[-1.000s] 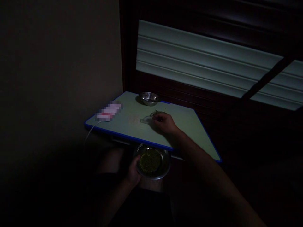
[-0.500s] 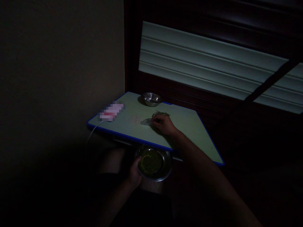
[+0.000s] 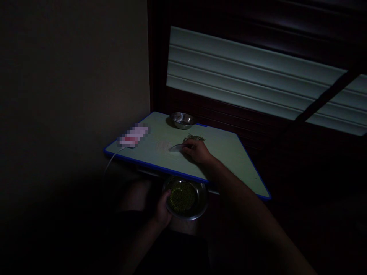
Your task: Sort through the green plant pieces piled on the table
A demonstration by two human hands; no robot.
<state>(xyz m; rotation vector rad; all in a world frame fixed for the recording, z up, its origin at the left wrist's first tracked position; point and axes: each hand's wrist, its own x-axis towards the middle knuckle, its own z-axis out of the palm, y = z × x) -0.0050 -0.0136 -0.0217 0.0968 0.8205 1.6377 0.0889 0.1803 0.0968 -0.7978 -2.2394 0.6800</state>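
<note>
My left hand (image 3: 164, 210) is closed on the left rim of a steel bowl (image 3: 202, 206), below the table's front edge. Small green beans (image 3: 181, 198), perhaps mung beans, lie inside that bowl. Over the pale tabletop (image 3: 229, 160), my right hand (image 3: 197, 150) pinches a thin, pale, curved blade-like piece (image 3: 176, 148), whose exact kind the dim light hides. Its tip points left, at a patch of pale grains (image 3: 163, 145). Just beyond my right fingers lies a small pile of greenish beans (image 3: 195, 137).
A second steel bowl (image 3: 182, 121) stands at the table's far edge. On the left lies a blurred-out pink phone-like object (image 3: 133, 135) with a white cable (image 3: 110, 160) hanging over the edge. A wall (image 3: 86, 76) borders the left, a dark slatted panel (image 3: 243, 72) the back.
The view has shifted very slightly. The blade-like piece appears a little more tilted, and the pale patch looks slightly thinner; my left hand and its bowl keep their place.
</note>
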